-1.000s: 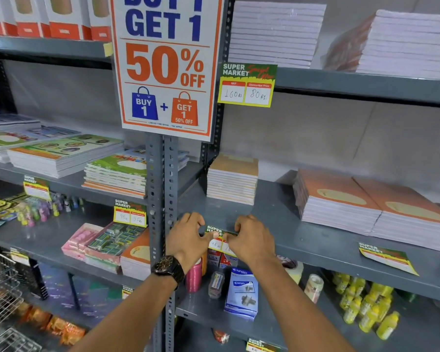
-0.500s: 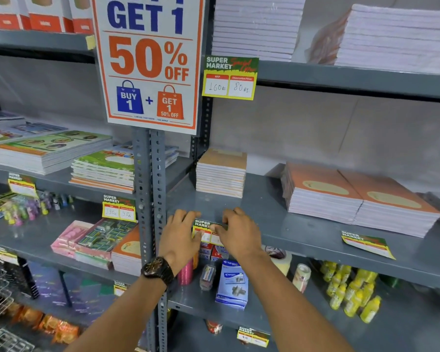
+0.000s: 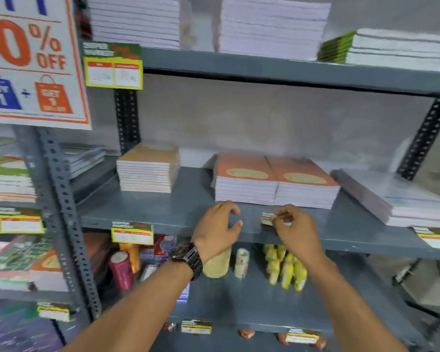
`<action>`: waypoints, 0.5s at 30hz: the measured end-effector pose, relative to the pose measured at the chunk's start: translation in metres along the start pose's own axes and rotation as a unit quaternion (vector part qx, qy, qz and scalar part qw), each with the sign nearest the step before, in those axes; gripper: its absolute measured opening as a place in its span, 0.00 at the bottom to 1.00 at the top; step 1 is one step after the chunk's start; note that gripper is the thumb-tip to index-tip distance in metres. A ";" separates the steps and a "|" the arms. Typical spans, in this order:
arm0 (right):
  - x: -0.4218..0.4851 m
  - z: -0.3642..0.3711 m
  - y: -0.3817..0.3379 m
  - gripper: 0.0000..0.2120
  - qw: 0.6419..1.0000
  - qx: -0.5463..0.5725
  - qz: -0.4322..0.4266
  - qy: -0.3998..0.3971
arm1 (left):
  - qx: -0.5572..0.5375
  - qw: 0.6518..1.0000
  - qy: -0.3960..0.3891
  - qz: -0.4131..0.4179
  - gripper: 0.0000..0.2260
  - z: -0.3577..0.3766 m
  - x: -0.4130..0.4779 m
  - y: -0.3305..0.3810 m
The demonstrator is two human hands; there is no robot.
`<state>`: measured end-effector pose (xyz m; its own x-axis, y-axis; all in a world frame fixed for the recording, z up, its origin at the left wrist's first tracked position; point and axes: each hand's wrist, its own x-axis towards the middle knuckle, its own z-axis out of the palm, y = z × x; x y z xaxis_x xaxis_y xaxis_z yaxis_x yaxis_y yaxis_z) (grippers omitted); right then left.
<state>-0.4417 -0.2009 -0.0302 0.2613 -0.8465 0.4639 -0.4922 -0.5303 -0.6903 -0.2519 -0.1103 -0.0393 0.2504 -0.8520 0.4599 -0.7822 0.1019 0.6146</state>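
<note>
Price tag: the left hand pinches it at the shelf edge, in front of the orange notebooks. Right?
Not quite. The head view shows the right hand pinching the price tag, not the left. The left hand hovers beside it with nothing in its grip. The rest is right: the tag is at the shelf edge, in front of the orange notebooks.

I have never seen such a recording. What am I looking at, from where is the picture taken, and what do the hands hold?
No machine: these are a person's bare hands, filmed by one wide-angle camera worn on the head, looking forward and down. The grey metal shelf carries two stacks of orange-covered notebooks and a smaller tan-covered stack. The right hand pinches a small paper price label near the shelf's front edge. The left hand, wearing a dark wristwatch, holds nothing; its fingers are loosely curled.
</note>
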 end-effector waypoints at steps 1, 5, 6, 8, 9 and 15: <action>0.007 -0.009 0.011 0.04 1.000 0.002 0.006 -0.006 | -0.007 1.000 -0.011 -0.007 0.09 0.010 0.012 0.008; 0.030 -0.034 0.047 0.08 0.998 -0.021 0.025 -0.058 | 0.005 0.997 -0.054 -0.056 0.13 0.050 0.057 0.034; 0.034 -0.034 0.052 0.11 0.997 -0.031 0.024 -0.071 | 0.015 0.994 -0.073 -0.074 0.14 0.056 0.065 0.036; 0.042 -0.037 0.065 0.16 0.995 -0.041 0.018 -0.090 | 0.060 0.985 -0.125 -0.098 0.20 0.071 0.081 0.041; 0.047 -0.038 0.071 0.19 0.994 -0.050 0.011 -0.100 | 0.089 0.978 -0.156 -0.105 0.25 0.078 0.087 0.041; 0.067 -0.029 0.075 0.22 0.983 -0.054 -0.018 -0.176 | 0.104 0.976 -0.175 -0.083 0.23 0.096 0.101 0.044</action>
<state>-0.4847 -0.2962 -0.0346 0.5423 -0.8014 0.2523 -0.5578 -0.5680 -0.6052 -0.3153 -0.2411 -0.0271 0.2026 -0.9746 0.0955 -0.8549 -0.1284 0.5027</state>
